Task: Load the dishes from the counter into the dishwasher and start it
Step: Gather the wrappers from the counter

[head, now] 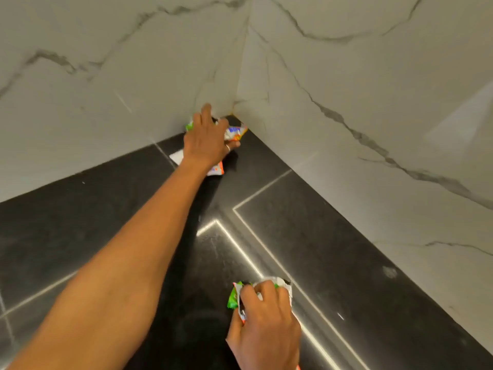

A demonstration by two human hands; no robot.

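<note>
My left hand reaches into the far corner of the black counter and closes over a colourful crumpled wrapper that lies against the wall. Another wrapper piece shows under my left wrist. My right hand is near the bottom of the view, closed on a crumpled green and silver wrapper. No dishes and no dishwasher are in view.
White marble-patterned walls meet in a corner behind the counter. Bright reflected light lines cross the glossy black counter. A white paper scrap lies beside my left wrist.
</note>
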